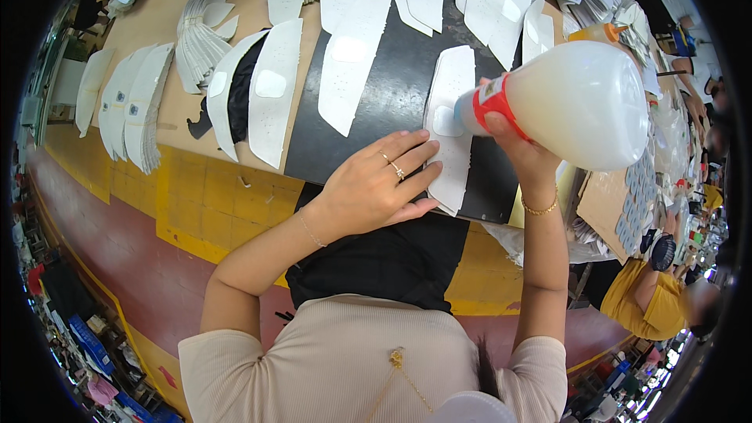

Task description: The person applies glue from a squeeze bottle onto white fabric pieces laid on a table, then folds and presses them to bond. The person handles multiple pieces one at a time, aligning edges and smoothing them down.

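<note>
My right hand point(521, 145) is wrapped around the red-banded neck of a large translucent plastic bottle point(587, 106) with cloudy, whitish contents. The bottle is tilted, its pale blue cap end point(468, 112) down at a white oval patch point(447, 121) on a curved white panel point(457, 70). Whether anything flows out cannot be seen. My left hand point(384, 180) lies with fingers stretched out, its fingertips on the left edge of that panel, which seems to lie on others. Beneath is a black board point(305, 141).
More white panels point(356, 63) with oval patches lie on the board and the tan table point(176, 121). Panel stacks point(145, 110) stand at the left, near a fanned pile point(200, 43). An orange-yellow bottle point(599, 33) sits behind the large one. A person in yellow point(638, 298) is at the right.
</note>
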Action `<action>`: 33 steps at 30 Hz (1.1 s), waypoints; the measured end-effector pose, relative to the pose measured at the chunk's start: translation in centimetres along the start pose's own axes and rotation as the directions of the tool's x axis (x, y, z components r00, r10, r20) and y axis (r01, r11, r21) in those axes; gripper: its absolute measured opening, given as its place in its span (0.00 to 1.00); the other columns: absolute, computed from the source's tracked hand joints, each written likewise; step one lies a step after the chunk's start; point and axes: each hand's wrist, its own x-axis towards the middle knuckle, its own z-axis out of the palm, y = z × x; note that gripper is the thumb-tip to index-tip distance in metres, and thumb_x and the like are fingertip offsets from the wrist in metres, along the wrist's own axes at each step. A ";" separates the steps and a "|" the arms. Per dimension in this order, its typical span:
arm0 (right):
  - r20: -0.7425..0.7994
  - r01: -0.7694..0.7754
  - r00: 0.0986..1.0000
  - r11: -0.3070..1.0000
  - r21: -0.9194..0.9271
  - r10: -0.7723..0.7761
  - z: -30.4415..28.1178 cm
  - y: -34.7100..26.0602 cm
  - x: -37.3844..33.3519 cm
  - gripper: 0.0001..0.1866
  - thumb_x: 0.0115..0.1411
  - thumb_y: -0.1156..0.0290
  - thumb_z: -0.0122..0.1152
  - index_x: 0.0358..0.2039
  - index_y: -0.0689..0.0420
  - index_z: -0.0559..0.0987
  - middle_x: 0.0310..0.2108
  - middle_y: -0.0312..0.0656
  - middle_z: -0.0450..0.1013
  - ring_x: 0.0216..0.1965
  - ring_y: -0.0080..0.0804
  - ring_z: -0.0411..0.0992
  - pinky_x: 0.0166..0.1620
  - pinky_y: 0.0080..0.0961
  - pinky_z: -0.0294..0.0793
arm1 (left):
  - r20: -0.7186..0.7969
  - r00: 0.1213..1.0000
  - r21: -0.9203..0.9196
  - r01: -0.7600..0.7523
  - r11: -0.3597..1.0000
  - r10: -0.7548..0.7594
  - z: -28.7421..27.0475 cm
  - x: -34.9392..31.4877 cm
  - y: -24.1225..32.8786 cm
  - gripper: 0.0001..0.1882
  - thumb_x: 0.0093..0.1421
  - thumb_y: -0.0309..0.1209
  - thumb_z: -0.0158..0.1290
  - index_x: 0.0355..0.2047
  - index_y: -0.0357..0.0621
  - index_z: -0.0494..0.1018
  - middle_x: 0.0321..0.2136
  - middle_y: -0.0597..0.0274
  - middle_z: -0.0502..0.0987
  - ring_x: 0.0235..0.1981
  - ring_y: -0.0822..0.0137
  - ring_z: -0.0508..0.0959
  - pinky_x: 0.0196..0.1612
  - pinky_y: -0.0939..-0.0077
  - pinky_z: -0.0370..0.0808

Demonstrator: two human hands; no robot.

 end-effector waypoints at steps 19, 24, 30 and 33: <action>0.092 0.076 0.993 0.995 -0.059 -0.070 2.1 0.6 -2.4 0.34 0.55 0.62 0.73 0.56 0.61 0.66 0.51 0.46 0.69 0.52 0.49 0.75 0.51 0.41 0.78 | 0.018 1.000 -0.007 -0.006 1.000 0.006 -0.1 0.1 0.0 0.21 0.49 0.39 0.65 0.41 0.41 0.77 0.47 0.54 0.75 0.54 0.55 0.74 0.58 0.60 0.73; -0.003 0.009 1.000 0.999 -0.037 -0.009 1.3 1.6 -1.4 0.31 0.55 0.64 0.73 0.54 0.64 0.68 0.48 0.49 0.71 0.49 0.48 0.75 0.49 0.46 0.81 | -0.001 1.000 -0.012 -0.005 1.000 0.005 -0.1 0.3 0.1 0.21 0.48 0.38 0.67 0.40 0.41 0.78 0.47 0.54 0.76 0.53 0.54 0.76 0.56 0.60 0.74; -0.028 -0.037 0.999 0.986 0.162 0.042 0.8 1.0 -1.2 0.30 0.55 0.67 0.73 0.53 0.65 0.68 0.47 0.51 0.72 0.46 0.44 0.75 0.47 0.51 0.83 | 0.010 1.000 -0.010 0.011 1.000 -0.011 -0.2 0.2 0.2 0.23 0.47 0.38 0.68 0.41 0.41 0.77 0.48 0.55 0.76 0.53 0.55 0.76 0.56 0.61 0.74; -0.138 -0.130 0.974 0.940 0.317 0.181 1.5 0.6 -1.0 0.27 0.50 0.62 0.77 0.47 0.59 0.76 0.42 0.42 0.76 0.43 0.36 0.77 0.47 0.36 0.79 | 0.025 0.999 -0.098 0.048 0.994 -0.046 -0.5 0.4 0.1 0.20 0.48 0.36 0.67 0.41 0.42 0.78 0.48 0.55 0.76 0.53 0.55 0.76 0.56 0.61 0.74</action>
